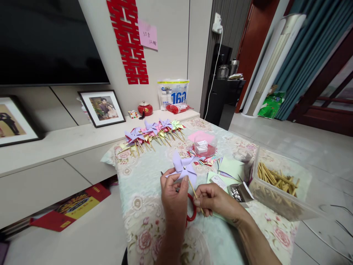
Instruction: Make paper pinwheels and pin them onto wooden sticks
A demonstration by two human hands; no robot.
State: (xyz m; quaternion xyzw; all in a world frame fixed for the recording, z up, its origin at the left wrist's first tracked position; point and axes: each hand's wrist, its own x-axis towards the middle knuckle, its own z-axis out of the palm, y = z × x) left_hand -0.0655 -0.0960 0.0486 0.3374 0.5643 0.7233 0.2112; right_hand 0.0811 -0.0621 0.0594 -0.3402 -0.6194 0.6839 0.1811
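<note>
Floral cloth covers the tabletop (143, 206) beside a TV wall. Left hand (173, 197) fingers pinch the lilac pinwheel (184, 169) by a blade, steadying it upright; right hand (213, 200) fingers pinch its wooden stick (193, 188) from below. Red scissors (191, 213) lie beneath, with the stick box (278, 191) near the right hand and finished pinwheels (153, 133) well apart, rowed behind.

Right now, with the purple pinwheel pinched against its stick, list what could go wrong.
1. The left hand pinches the purple pinwheel near its metal pin; the pin might prick a fingertip or tear the paper.
2. The right hand holds the thin wooden stick low down; pushing could bend or snap it.
3. Red-handled scissors lie under both hands and could be knocked or snagged.
</note>
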